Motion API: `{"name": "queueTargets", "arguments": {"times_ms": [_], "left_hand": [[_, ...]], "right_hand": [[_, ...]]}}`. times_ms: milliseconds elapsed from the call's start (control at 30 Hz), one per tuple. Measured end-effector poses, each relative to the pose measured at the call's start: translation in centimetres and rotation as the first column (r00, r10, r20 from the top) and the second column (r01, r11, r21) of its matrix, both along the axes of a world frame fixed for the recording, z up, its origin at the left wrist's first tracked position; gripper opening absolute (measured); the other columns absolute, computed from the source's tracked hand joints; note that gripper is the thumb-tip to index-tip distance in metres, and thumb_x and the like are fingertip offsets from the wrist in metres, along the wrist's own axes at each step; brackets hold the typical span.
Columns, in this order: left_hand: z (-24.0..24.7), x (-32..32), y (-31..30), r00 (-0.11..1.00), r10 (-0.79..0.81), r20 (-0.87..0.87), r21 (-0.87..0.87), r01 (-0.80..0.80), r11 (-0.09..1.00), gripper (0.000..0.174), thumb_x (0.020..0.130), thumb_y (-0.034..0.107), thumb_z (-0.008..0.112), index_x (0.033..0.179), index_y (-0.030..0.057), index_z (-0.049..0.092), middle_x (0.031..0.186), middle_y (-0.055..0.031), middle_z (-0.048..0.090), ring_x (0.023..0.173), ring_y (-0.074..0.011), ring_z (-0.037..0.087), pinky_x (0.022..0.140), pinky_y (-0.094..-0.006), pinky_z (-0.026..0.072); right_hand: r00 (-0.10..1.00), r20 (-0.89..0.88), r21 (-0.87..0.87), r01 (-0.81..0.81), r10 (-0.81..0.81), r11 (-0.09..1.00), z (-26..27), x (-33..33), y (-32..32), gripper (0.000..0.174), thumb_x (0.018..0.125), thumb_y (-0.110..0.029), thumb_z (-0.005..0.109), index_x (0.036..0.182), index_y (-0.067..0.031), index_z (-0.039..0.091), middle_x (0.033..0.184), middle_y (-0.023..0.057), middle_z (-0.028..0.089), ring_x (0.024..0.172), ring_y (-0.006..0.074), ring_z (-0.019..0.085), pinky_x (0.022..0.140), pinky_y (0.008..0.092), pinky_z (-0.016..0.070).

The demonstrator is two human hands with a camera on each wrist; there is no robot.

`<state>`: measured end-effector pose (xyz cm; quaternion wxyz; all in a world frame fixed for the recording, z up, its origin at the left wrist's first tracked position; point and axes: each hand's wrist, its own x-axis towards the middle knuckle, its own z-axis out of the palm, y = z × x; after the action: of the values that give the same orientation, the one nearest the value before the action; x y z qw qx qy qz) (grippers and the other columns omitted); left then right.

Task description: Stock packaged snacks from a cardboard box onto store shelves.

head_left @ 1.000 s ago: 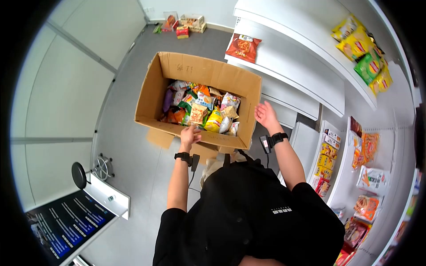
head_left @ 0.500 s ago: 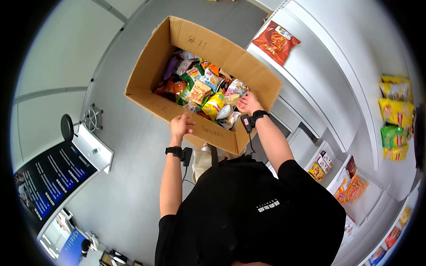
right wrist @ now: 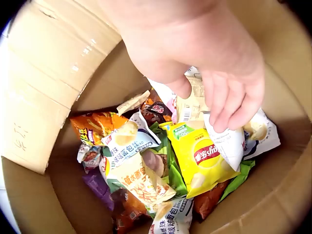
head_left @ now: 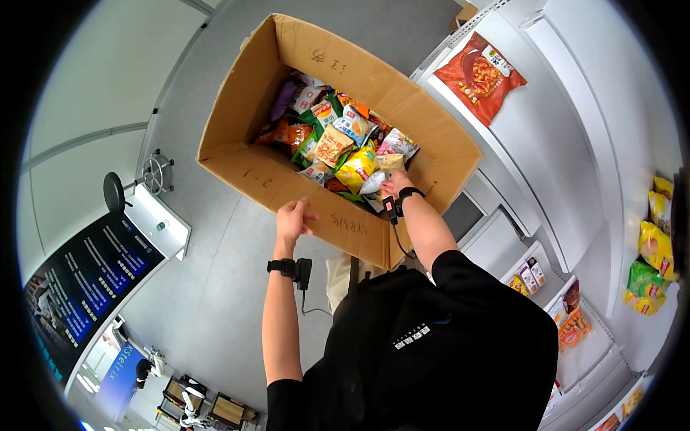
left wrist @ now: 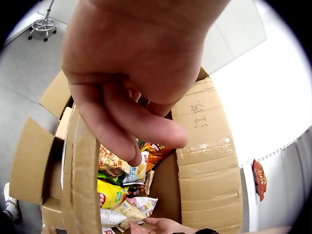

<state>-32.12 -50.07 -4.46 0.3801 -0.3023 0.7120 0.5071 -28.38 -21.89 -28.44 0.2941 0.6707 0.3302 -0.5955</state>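
A large cardboard box (head_left: 237,161) holds a heap of snack packets. My right hand (head_left: 395,183) reaches inside at the box's right end. In the right wrist view its fingertips touch a white packet (right wrist: 229,148), while the thumb lies against a beige packet (right wrist: 191,105); thumb and fingers stand apart. Beside them is a yellow Lay's chip bag (right wrist: 204,158). My left hand (head_left: 292,219) hovers at the near wall, its fingers loosely bent and holding nothing. A white and blue bread packet (right wrist: 129,144) and a purple packet (right wrist: 97,187) lie farther along the heap.
White shelves (head_left: 553,136) run along the right side, with a red snack bag (head_left: 481,77) on one and yellow chip bags (head_left: 655,248) farther right. A wheeled stool (head_left: 157,172) and a dark display board (head_left: 90,287) stand at the left.
My right hand has gone from outside the box's right end down onto the packets. My left hand has drawn back from the near rim. The view has turned, showing the box tilted.
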Motion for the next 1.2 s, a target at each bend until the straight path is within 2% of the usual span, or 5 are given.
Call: {"name": "queueTargets", "arguments": {"times_ms": [133,267,633,1167,1200], "left_hand": [[0.0,-0.1,0.2,0.999,-0.022,0.023,-0.021,0.023,1.000,0.037,0.091,0.028,0.049,0.107,-0.0046,0.059,0.073,-0.0134,0.066,0.034,-0.0136,0.047,0.036,-0.0241,0.0400],[-0.3,-0.2,0.3,0.999,0.010,0.037,-0.020,-0.009,1.000,0.035,0.091,0.025,0.049,0.104,-0.0062,0.058,0.071,-0.0139,0.065,0.033,-0.0143,0.047,0.034,-0.0243,0.0394],[-0.1,0.0,0.3,0.999,0.015,0.042,-0.027,-0.014,1.000,0.037,0.088,0.025,0.054,0.105,-0.0080,0.058,0.068,-0.0149,0.065,0.033,-0.0153,0.048,0.035,-0.0253,0.0412],[-0.6,0.8,-0.8,0.992,-0.098,-0.085,0.083,0.105,0.991,0.032,0.087,0.021,0.050,0.102,-0.0051,0.059,0.068,-0.0154,0.066,0.034,-0.0157,0.050,0.036,-0.0250,0.0408],[-0.8,0.8,-0.9,0.991,-0.101,-0.093,0.096,0.110,0.989,0.032,0.086,0.021,0.049,0.102,-0.0050,0.059,0.068,-0.0155,0.066,0.034,-0.0157,0.050,0.036,-0.0250,0.0410]], "right_hand": [[0.991,-0.005,-0.076,-0.135,0.135,0.988,-1.9,-0.4,0.2,0.047,0.087,-0.041,0.051,0.113,-0.0020,0.048,0.104,0.0146,0.059,0.090,0.0281,0.059,0.070,0.0424,0.0487],[0.993,0.064,-0.021,-0.102,0.103,0.995,-4.5,-0.1,-0.4,0.042,0.080,-0.043,0.063,0.097,-0.0051,0.054,0.090,0.0082,0.060,0.080,0.0220,0.057,0.070,0.0377,0.0487],[0.984,0.125,0.000,-0.130,0.129,0.991,-6.9,0.3,-0.9,0.019,0.086,-0.025,0.051,0.085,-0.0064,0.052,0.078,0.0059,0.058,0.065,0.0174,0.056,0.050,0.0298,0.0471],[0.982,-0.186,0.083,-0.020,0.036,0.996,7.1,-0.5,0.8,0.013,0.081,-0.020,0.054,0.080,-0.0078,0.057,0.075,0.0051,0.062,0.065,0.0169,0.058,0.059,0.0338,0.0488],[0.969,-0.247,0.054,0.002,0.012,0.999,8.3,-0.2,0.8,0.012,0.078,-0.019,0.057,0.081,-0.0075,0.054,0.079,0.0042,0.059,0.072,0.0172,0.056,0.069,0.0352,0.0488]]}}
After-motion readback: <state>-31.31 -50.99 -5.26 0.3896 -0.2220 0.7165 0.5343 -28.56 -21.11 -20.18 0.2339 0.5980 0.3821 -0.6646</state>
